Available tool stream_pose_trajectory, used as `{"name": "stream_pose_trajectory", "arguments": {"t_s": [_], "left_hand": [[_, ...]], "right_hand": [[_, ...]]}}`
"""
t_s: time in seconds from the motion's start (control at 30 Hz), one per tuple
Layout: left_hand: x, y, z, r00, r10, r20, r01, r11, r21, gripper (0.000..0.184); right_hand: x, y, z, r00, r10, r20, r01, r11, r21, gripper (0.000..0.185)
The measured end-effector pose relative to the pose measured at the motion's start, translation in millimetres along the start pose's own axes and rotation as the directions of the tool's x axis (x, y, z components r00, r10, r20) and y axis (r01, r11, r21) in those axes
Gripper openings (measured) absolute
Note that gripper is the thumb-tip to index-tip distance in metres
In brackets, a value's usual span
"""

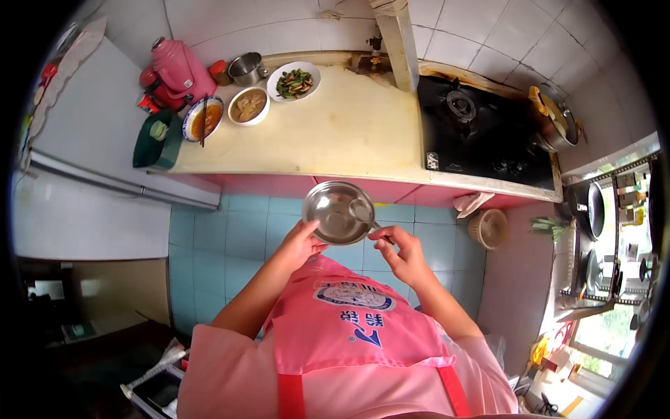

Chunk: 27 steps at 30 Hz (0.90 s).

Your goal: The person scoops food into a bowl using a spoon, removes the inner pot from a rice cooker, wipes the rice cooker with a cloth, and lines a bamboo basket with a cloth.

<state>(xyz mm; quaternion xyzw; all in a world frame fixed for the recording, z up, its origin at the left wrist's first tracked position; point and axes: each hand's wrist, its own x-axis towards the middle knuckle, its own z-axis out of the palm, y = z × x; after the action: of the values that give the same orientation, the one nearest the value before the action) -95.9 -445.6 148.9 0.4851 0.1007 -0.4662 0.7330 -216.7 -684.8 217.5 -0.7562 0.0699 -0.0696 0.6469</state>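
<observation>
Left hand (300, 246) held steel bowl (324, 223), grip clamped at eight o'clock, right hand (403, 254), at four, had grip clamped on ladle (361, 210)

Tiled walls (520, 31) back a cream countertop (349, 126) above blue floor tiles (244, 241), and daylight fills a window (606, 328).

In front of the worktop's (349, 133) front edge, the left hand (300, 244) holds a steel bowl (322, 233); the right hand (400, 253) grips a ladle (361, 209) inside it. 2 filled bowls (246, 123) stand near the left edge.
</observation>
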Motion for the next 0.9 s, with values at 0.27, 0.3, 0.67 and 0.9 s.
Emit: {"name": "stream_pose_trajectory", "arguments": {"t_s": [0.27, 0.3, 0.67, 0.9], "left_hand": [[31, 73, -112, 0.994, 0.069, 0.087, -0.069, 0.998, -0.011, 0.054], [31, 90, -118, 0.990, 0.096, 0.105, -0.095, 0.995, -0.016, 0.055], [73, 215, -214, 0.989, -0.008, 0.150, 0.007, 1.000, 0.010, 0.051], [87, 226, -245, 0.989, -0.052, 0.138, 0.060, 0.997, -0.050, 0.046]], "right_hand": [[96, 2, 103, 0.997, -0.027, 0.069, 0.037, 0.989, -0.142, 0.019], [107, 6, 117, 0.998, -0.016, 0.061, 0.025, 0.989, -0.146, 0.018], [199, -31, 208, 0.993, -0.118, -0.018, 0.114, 0.982, -0.148, 0.028], [234, -20, 224, 1.000, 0.016, -0.009, -0.016, 0.999, -0.033, 0.037]]}}
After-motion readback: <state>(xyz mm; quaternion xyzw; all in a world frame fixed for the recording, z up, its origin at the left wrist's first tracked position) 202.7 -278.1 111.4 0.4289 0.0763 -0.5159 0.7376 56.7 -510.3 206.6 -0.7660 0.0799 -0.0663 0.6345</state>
